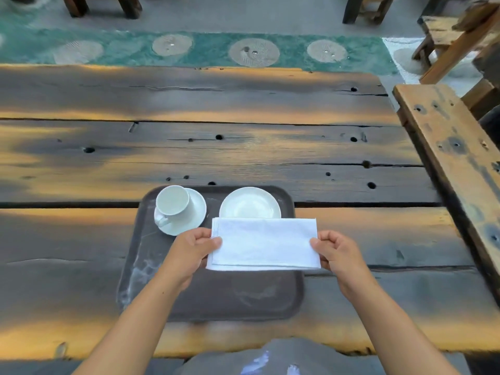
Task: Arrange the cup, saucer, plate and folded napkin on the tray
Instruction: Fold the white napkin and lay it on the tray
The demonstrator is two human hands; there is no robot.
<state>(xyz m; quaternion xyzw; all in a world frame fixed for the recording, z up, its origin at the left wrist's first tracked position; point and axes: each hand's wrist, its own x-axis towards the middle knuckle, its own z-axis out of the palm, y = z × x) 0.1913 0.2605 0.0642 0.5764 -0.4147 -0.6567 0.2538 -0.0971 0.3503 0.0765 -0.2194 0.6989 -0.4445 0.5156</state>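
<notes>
Dark brown plastic rectangular tray [216, 299] sits on the weathered plank table [189, 152]. The white ceramic cup [174, 203] is on its round white saucer [196, 212] at the far left of the tray, with the small white round plate [249, 203] beside it. The left hand [193, 247] and right hand [336, 253] each pinch an end of the folded white cloth napkin [263, 243], which covers the plate's near edge.

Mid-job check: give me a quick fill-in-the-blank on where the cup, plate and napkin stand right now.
1. The cup stands on the ____, at the tray's far left.
2. The folded napkin is held by ____ hands, the left hand and the right hand.
3. The napkin's far edge hides part of the ____.

Missing words: saucer; both; plate.
</notes>
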